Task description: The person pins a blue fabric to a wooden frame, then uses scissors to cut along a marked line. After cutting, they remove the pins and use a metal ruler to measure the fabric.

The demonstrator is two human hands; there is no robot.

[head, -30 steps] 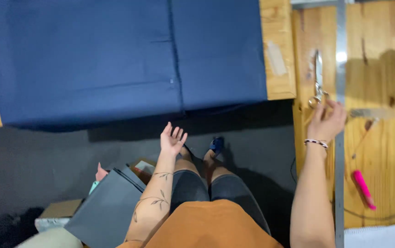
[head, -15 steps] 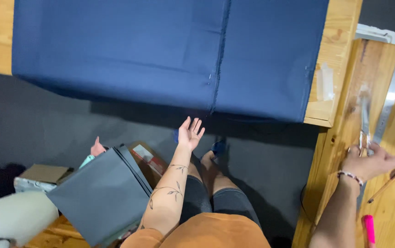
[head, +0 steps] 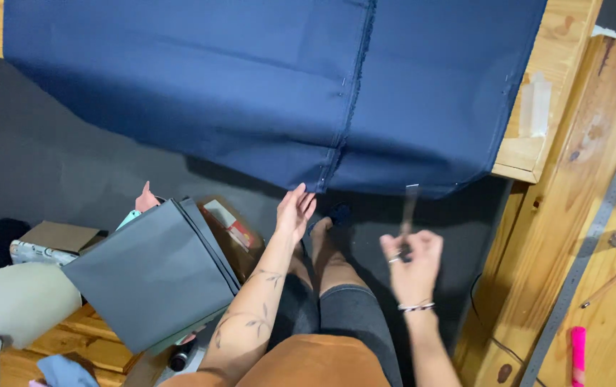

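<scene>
R hand (head: 414,259) has left the side bench, now gripping 1 pr scissors (head: 408,211), blurred.
L hand (head: 294,213) is reaching open, fingertips nearing 1 smooth navy cloth (head: 251,86), seamed.

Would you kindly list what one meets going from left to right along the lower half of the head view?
Dark grey folder → left hand → right hand holding scissors → metal ruler → pink marker.
</scene>
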